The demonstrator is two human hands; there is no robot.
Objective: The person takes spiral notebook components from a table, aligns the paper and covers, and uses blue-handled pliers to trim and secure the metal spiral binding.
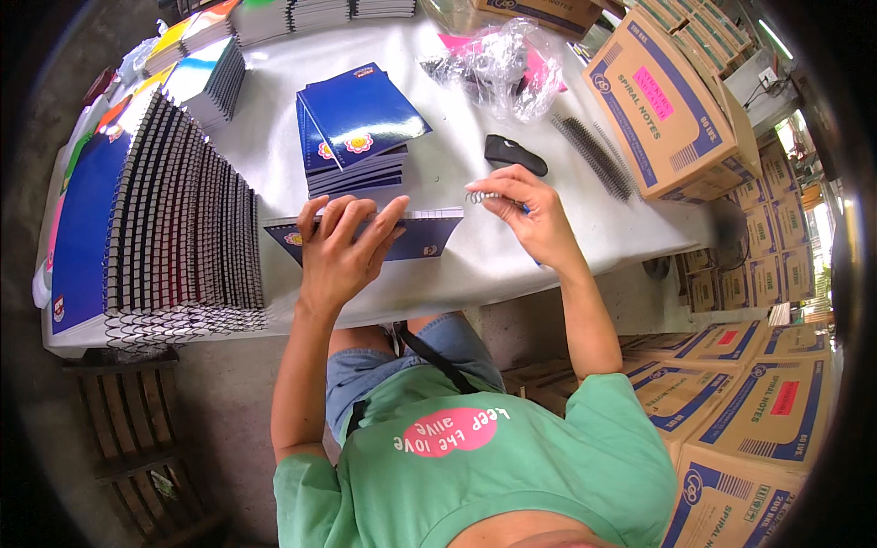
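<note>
My left hand grips a blue-covered notebook that stands on edge near the front of the table, its fingers over the top edge and its white pages showing. Just beyond the notebook's right end, my right hand pinches a short dark spiral coil between thumb and fingertips. The coil is apart from the notebook. Behind the left hand lies a stack of blue notebooks with a flower picture on the cover. A black case-like object rests just beyond my right hand.
Tall rows of spiral-bound notebooks crowd the left side of the white-covered table. Loose dark coils lie beside a cardboard box at right. Crumpled clear plastic sits at the back. More boxes fill the floor at lower right.
</note>
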